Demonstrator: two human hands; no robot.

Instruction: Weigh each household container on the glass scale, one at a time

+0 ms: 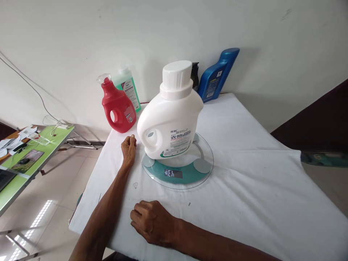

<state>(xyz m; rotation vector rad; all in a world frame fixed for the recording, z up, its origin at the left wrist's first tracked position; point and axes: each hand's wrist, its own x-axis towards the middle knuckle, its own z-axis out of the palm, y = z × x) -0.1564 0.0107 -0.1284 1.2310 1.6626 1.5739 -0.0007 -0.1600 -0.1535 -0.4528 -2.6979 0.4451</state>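
Observation:
A large white laundry detergent jug (174, 112) stands upright on a round glass scale (176, 175), whose lit display faces away from me. My left hand (128, 149) rests on the white cloth just left of the scale, fingers curled in, holding nothing I can see. Closer to me lies my right hand (152, 222), closed in a loose fist on the cloth in front of the scale. Neither hand touches the jug. Beyond my left hand, a red jug (118, 107) stands beside a bottle of green liquid (129, 87).
A blue bottle (219, 74) leans against the wall at the back, next to a dark bottle (195, 75) partly hidden by the white jug. White cloth (244, 181) covers the table. To the left stands a lower green table (58, 134) with papers and a cable.

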